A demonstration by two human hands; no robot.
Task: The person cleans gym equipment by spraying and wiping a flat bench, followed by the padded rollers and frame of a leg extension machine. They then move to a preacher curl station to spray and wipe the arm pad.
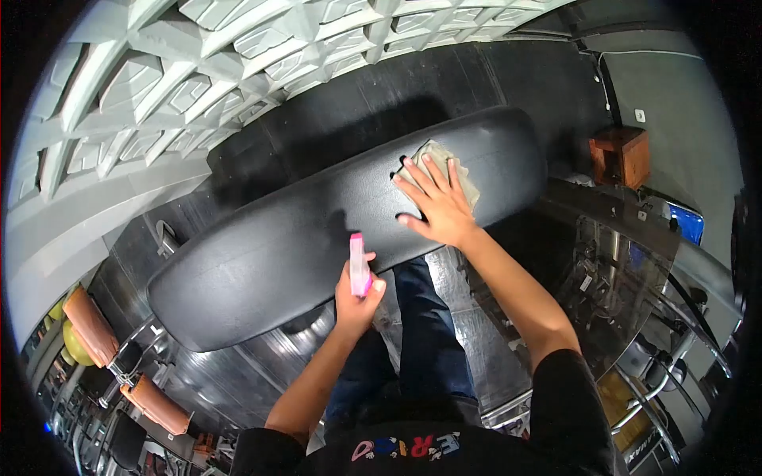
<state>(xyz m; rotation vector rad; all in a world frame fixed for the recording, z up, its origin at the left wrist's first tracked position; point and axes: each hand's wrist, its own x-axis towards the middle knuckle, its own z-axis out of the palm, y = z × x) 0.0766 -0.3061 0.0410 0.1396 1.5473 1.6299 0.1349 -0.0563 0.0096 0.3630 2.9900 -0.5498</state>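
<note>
A long black padded bench (262,246) lies across the view in front of my legs. Toward its right end, my right hand (436,202) presses flat with fingers spread on a crumpled pale cloth (464,178), which lies on the bench top. My left hand (359,297) is wrapped round a small pink and white bottle (359,266), held upright near the bench's front edge, at its middle. The bottle's pink top points away from me.
A white patterned wall (190,87) rises behind the bench. At the right stand a wooden box (621,157) and a dark glass surface (583,262). Brown padded rollers (91,325) on a metal frame are at the lower left, and metal tubing (663,381) is at the lower right.
</note>
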